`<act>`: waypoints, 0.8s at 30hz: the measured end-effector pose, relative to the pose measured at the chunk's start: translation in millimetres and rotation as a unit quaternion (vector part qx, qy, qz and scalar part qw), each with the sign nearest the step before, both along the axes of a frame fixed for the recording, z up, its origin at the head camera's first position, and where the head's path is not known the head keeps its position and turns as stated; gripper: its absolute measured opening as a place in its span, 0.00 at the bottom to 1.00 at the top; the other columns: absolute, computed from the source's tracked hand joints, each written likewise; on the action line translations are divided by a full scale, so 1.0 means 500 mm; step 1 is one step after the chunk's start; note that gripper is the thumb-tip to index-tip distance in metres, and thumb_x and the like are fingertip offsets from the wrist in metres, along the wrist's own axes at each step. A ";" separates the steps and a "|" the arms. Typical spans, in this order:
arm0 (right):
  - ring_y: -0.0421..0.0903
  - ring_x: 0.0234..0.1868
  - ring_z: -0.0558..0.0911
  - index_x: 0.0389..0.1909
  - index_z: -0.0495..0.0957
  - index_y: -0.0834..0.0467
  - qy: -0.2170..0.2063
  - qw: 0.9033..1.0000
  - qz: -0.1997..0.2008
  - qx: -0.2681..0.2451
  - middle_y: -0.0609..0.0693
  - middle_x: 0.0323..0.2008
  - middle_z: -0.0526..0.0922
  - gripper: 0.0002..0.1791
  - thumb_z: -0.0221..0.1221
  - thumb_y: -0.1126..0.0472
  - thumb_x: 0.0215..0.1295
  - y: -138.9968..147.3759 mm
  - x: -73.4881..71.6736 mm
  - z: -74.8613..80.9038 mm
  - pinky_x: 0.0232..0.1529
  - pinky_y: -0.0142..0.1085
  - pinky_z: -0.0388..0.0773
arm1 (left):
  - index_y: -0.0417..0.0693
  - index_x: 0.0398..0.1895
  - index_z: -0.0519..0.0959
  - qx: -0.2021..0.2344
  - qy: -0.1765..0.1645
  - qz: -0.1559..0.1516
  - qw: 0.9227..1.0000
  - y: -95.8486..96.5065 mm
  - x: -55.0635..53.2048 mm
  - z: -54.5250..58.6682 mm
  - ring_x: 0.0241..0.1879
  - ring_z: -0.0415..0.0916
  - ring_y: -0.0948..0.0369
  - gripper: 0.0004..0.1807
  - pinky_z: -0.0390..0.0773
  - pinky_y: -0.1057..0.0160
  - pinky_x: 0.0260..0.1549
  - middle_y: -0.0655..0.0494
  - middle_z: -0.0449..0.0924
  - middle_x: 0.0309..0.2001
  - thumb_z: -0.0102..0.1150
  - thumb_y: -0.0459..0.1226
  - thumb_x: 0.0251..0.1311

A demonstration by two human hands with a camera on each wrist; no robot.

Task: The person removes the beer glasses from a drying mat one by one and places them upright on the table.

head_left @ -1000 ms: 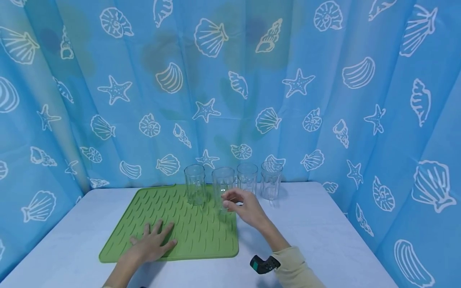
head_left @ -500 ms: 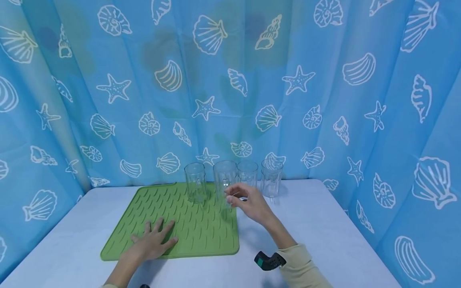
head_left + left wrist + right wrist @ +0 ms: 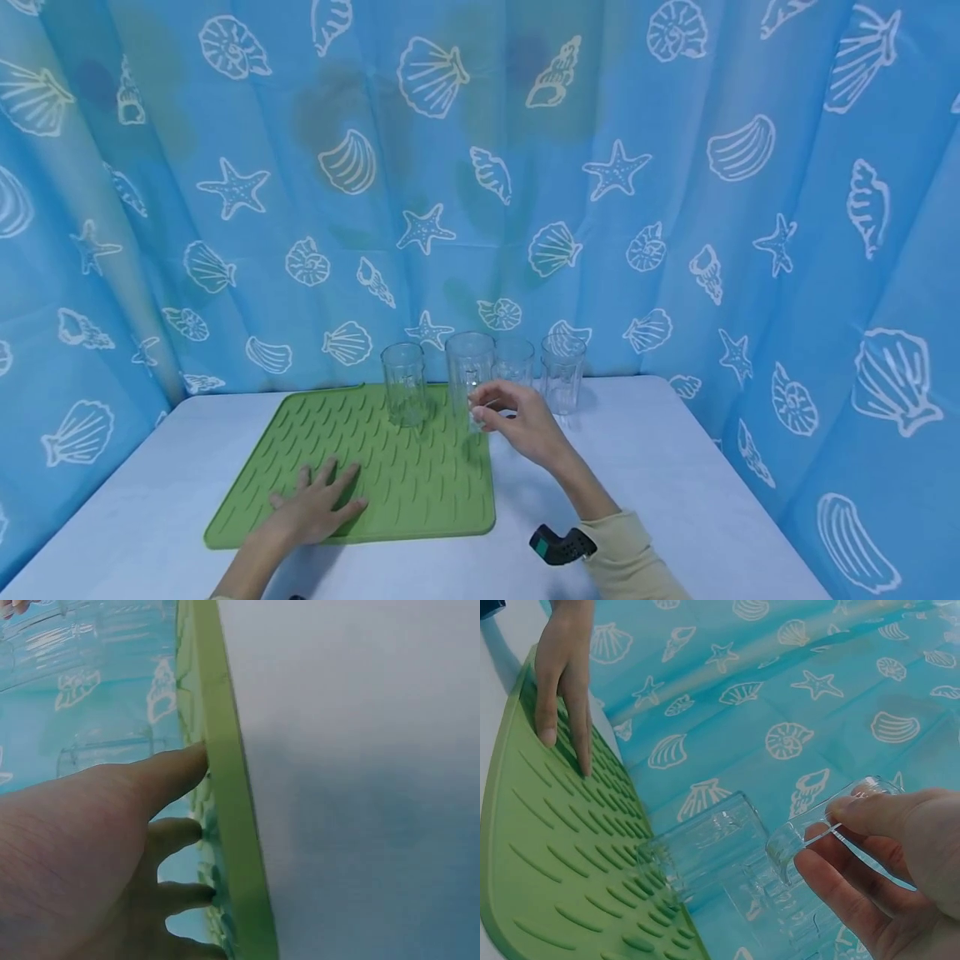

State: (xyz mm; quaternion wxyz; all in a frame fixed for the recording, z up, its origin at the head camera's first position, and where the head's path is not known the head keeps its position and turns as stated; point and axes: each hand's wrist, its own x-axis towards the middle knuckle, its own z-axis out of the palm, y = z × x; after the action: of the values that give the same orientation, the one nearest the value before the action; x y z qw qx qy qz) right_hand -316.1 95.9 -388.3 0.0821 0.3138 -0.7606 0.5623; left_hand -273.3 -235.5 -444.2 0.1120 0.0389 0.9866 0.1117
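My right hand (image 3: 525,425) holds a clear drinking glass (image 3: 470,358) between thumb and curled fingers, over the right part of a green ribbed mat (image 3: 420,508). Its rim stands a little above those of its neighbours; its lower part is partly hidden by my fingers. In the right wrist view the held glass (image 3: 784,859) shows beside my fingertips. Another clear glass (image 3: 405,383) stands upright on the mat's far part. My left hand (image 3: 315,504) rests with spread fingers on the mat's near left part; in the left wrist view its fingertips touch the mat near its edge (image 3: 232,772).
Two more clear glasses, one partly behind my right hand (image 3: 514,358) and one farther right (image 3: 563,375), stand on the white-covered table (image 3: 637,467). A blue curtain (image 3: 420,167) with white shell prints hangs behind and to both sides.
My right hand has moved slightly up and right with the glass, whose rim is higher than a second ago. The left hand and the other glasses have stayed put.
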 end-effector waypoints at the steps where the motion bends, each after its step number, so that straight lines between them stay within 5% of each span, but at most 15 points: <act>1: 0.52 0.40 0.86 0.47 0.80 0.58 0.002 1.000 0.004 -0.003 0.57 0.44 0.85 0.10 0.60 0.61 0.68 -0.001 0.001 0.001 0.39 0.35 0.86 | 0.53 0.76 0.56 0.002 -0.003 0.001 1.000 -0.001 0.000 0.002 0.71 0.37 0.23 0.43 0.44 0.12 0.50 0.32 0.46 0.76 0.45 0.66 0.65; 7: 0.51 0.41 0.86 0.47 0.80 0.56 -0.003 1.000 0.010 0.001 0.56 0.44 0.85 0.09 0.60 0.61 0.68 -0.007 0.002 0.006 0.39 0.35 0.86 | 0.51 0.76 0.58 0.001 -0.007 0.002 1.000 0.000 0.002 0.017 0.71 0.42 0.24 0.43 0.47 0.13 0.51 0.31 0.49 0.75 0.49 0.65 0.64; 12: 0.51 0.41 0.86 0.46 0.80 0.55 -0.004 1.000 0.003 0.005 0.55 0.44 0.85 0.08 0.61 0.60 0.68 -0.004 0.001 0.007 0.40 0.35 0.86 | 0.48 0.73 0.63 0.015 0.040 -0.027 0.999 0.025 -0.004 0.035 0.70 0.51 0.26 0.40 0.54 0.18 0.56 0.30 0.55 0.73 0.53 0.60 0.65; 24: 0.59 0.42 0.85 0.47 0.79 0.63 -0.010 1.000 0.002 -0.013 0.61 0.44 0.85 0.10 0.60 0.65 0.68 0.003 0.011 0.012 0.41 0.41 0.86 | 0.43 0.72 0.64 0.113 0.150 -0.113 0.976 0.122 -0.053 0.114 0.66 0.67 0.39 0.34 0.68 0.37 0.63 0.36 0.70 0.66 0.49 0.54 0.71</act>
State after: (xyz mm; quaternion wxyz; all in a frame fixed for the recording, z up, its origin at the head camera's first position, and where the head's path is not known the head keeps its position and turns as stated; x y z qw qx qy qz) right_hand -310.5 97.5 -382.2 0.0775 0.3089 -0.7533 0.5755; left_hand -300.0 -174.7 -387.2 -0.0301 0.1784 0.9625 0.2023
